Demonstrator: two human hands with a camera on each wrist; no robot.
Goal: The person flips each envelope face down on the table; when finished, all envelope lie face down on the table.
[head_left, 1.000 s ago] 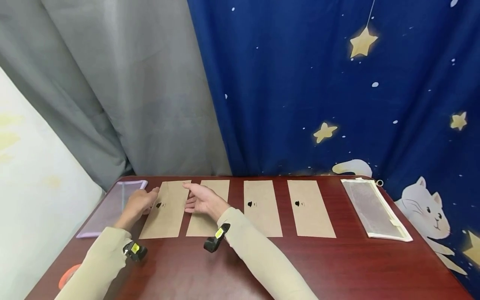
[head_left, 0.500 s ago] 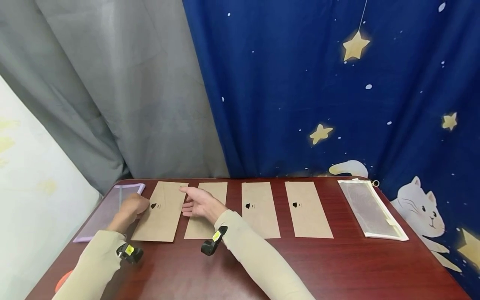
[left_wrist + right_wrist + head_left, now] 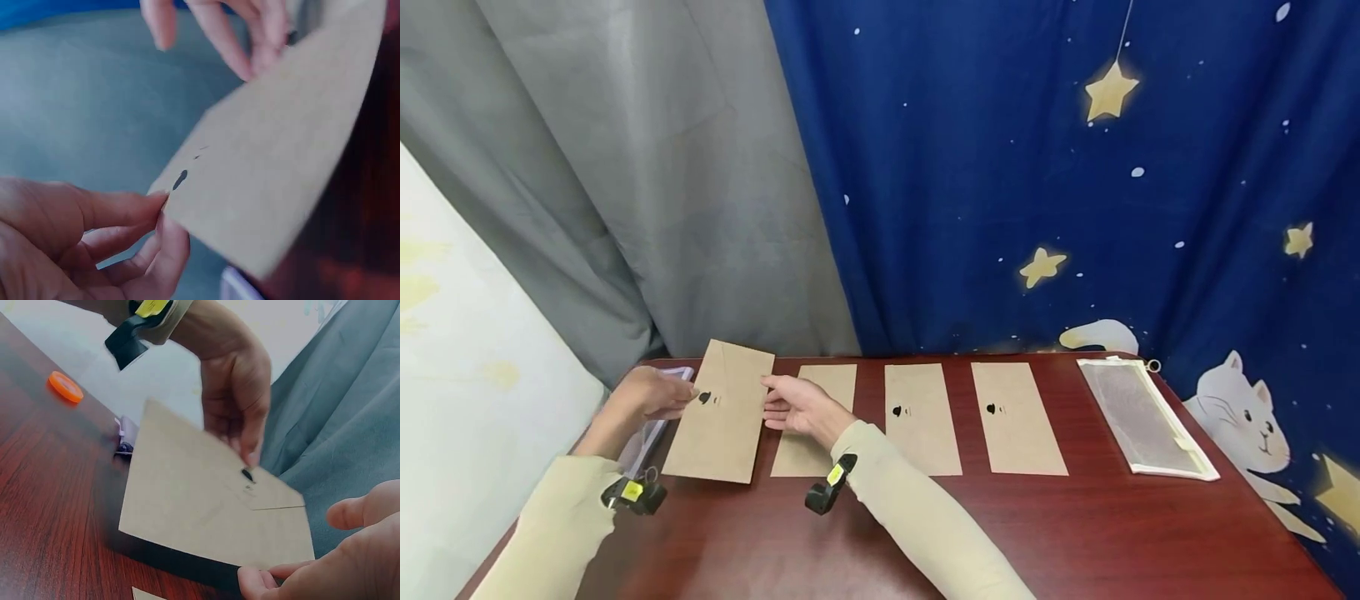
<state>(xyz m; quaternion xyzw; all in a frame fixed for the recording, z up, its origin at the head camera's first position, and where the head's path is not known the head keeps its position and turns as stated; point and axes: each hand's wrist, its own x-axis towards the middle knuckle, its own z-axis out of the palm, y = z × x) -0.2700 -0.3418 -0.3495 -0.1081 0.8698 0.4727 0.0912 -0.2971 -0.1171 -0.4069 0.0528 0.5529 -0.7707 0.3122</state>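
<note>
A thin brown kraft-paper booklet (image 3: 722,425) with a small black hat print is tilted up off the table at the left. My left hand (image 3: 651,395) pinches its left edge between thumb and fingers, near the print, as the left wrist view shows. My right hand (image 3: 805,407) is at the opposite edge, fingers loosely extended. In the right wrist view its fingertips (image 3: 253,581) meet the booklet's edge while the thumb stands apart. Three similar booklets lie flat to the right: one (image 3: 831,383) partly behind the right hand, a middle one (image 3: 922,421) and a far-right one (image 3: 1021,421).
A purple-trimmed mesh pouch (image 3: 643,442) lies at the left, mostly hidden by the left arm and booklet. At the right lies a white-trimmed mesh pouch (image 3: 1150,417) with a ring. An orange ring-shaped object (image 3: 65,387) sits on the dark red table (image 3: 1075,533). Curtains hang behind.
The left hand has taken hold of the leftmost booklet's left edge, moving left and up. The booklet's far end has risen off the table. The right hand has stayed almost in place.
</note>
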